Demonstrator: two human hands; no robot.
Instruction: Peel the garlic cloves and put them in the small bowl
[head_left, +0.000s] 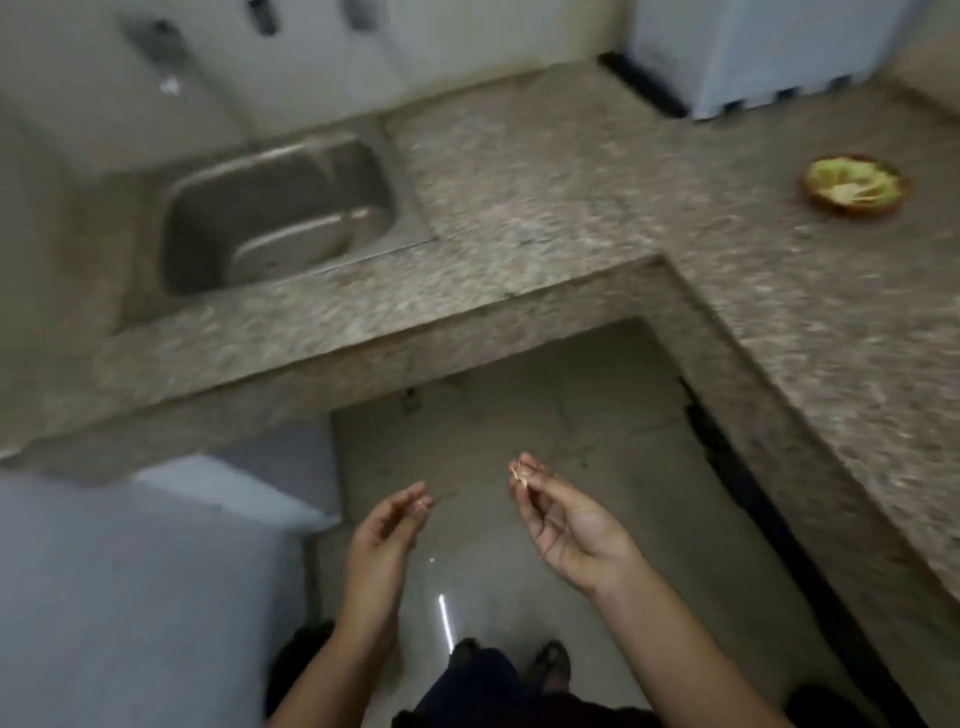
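My right hand (563, 519) pinches a small pale piece of garlic or its skin (519, 474) between thumb and fingertips, over the floor. My left hand (387, 535) is beside it to the left, with something small and pale at its fingertips (420, 505); blur hides what it is. A small brown bowl (854, 185) with a green inside and pale pieces in it sits far off on the right counter. Both hands are well below and in front of the counter.
An L-shaped speckled stone counter (545, 208) wraps the back and right. A steel sink (275, 208) is set in its left part. A white appliance (753, 57) stands at the back right, a pale blue-grey box (130, 597) on the left. The floor (519, 405) lies below my hands.
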